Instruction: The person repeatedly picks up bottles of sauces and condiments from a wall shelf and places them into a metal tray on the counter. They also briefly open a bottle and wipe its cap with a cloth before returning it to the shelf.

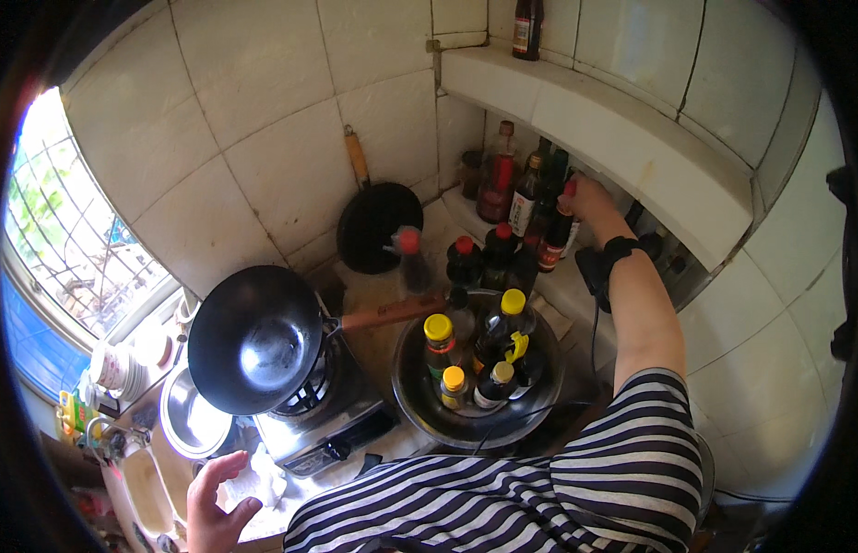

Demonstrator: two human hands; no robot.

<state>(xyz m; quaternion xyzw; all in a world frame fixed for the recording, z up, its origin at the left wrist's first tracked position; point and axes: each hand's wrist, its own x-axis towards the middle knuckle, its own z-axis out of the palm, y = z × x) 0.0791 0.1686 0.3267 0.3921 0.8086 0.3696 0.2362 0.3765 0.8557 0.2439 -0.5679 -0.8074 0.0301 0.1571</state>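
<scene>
My right hand (pixel 586 200) reaches under the tiled ledge at the back corner. Its fingers close around the red-capped top of a dark glass bottle (pixel 554 243) with a red label. Beside that bottle stand a dark bottle with a white label (pixel 523 204) and a tall clear bottle of dark red liquid (pixel 496 183). Nearer to me are several dark bottles with red caps (pixel 465 261). My left hand (pixel 220 503) hovers low at the left, fingers apart and holding nothing, near a crumpled white plastic bag (pixel 259 480).
A metal basin (pixel 418 415) holds several bottles, some yellow-capped (pixel 439 328). A black wok (pixel 252 339) rests tilted on the gas stove (pixel 325 428), its wooden handle (pixel 394 311) reaching toward the basin. A frying pan (pixel 379 228) leans on the wall. A steel bowl (pixel 193 415) sits left.
</scene>
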